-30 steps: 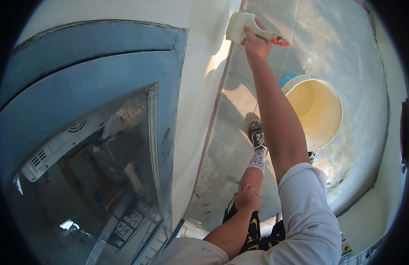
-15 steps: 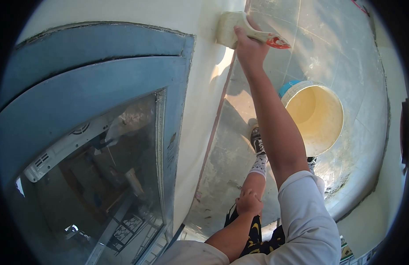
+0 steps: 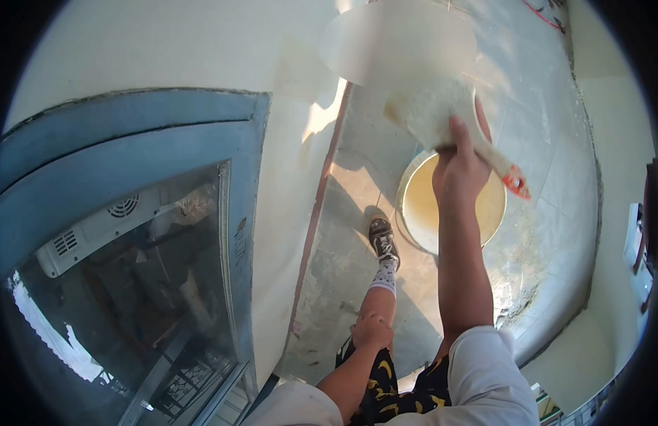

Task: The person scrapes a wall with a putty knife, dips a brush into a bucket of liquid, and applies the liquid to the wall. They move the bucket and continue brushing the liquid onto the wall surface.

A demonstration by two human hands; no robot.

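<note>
My right hand is closed round the handle of a wide paintbrush, its pale bristles pointing up and left and its red-tipped handle end down to the right. The brush is off the wall, above the bucket's far rim. Below it on the floor stands a round bucket with cream-yellow liquid or coating inside; my right hand and forearm hide part of it. My left hand rests on my bent left leg near the knee, fingers curled over it, and I see no tool in it.
Left of me is a cream wall with a blue-framed window. My shoe stands on the grey tiled floor, close to the bucket. A pale wall runs along the right. A blurred patch covers the upper middle.
My right hand has brought the paintbrush away from the wall, to the right and over the bucket. The view has shifted. My left hand stays on the leg.
</note>
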